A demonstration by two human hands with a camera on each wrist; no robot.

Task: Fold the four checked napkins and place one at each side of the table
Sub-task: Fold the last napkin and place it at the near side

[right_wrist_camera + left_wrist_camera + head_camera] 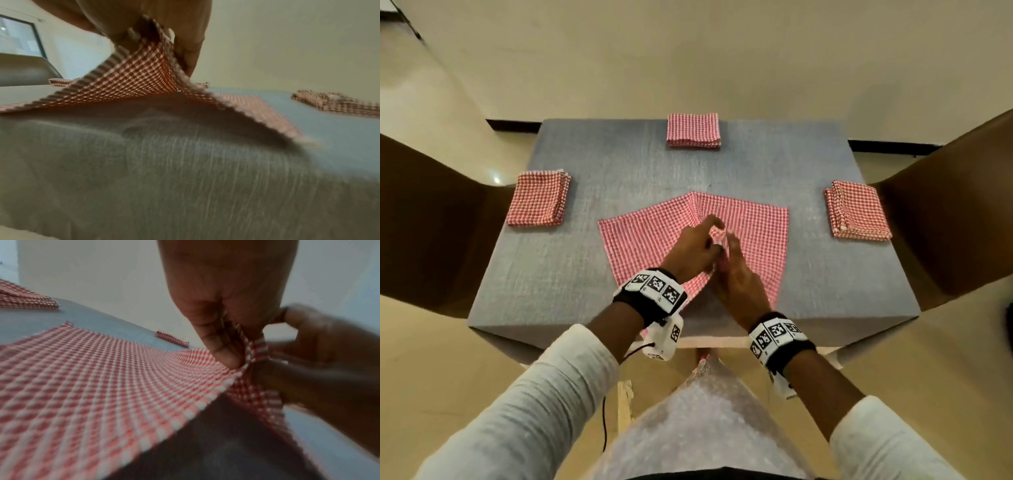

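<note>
A red-and-white checked napkin (650, 240) lies unfolded on the grey table (551, 274), its near edge bunched and lifted at the middle. My left hand (693, 248) and right hand (732, 270) meet there, and both pinch the raised cloth. In the left wrist view my fingers (222, 350) press the napkin (92, 386) edge against the right hand (320, 366). From the right wrist, the napkin (133, 84) hangs like a tent from my fingers (189, 53). Three folded napkins lie at the left side (538, 198), the far side (693, 130) and the right side (858, 209).
Brown chair backs stand at the left (431, 222) and right (955, 222) of the table. A cream wall rises behind the far edge. The near table edge (722, 329) is just under my wrists.
</note>
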